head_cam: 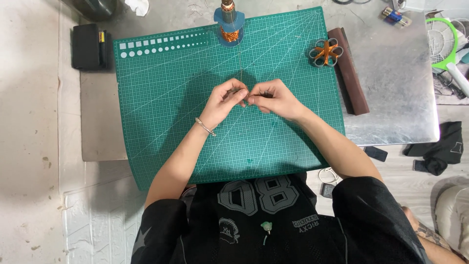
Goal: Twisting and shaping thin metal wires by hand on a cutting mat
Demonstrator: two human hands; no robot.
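Fingertips of both hands — left hand (225, 100), right hand (274, 99) — pinch a thin wire (241, 73) mid-mat, below the copper spool (229, 33) on the green cutting mat (161, 98).

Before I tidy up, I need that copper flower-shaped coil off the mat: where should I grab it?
Take the coil by its orange centre hub, coming straight down from above. It lies flat on the mat, its looped petals look thin and bendable, and the brown block crowds its right side.

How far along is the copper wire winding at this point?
Done, it seems: one wound flower-shaped coil lies aside on the green mat. In hand: both hands, left hand and right hand, pinch a small piece, wire running to the spool. How much remains is hidden by the fingers.
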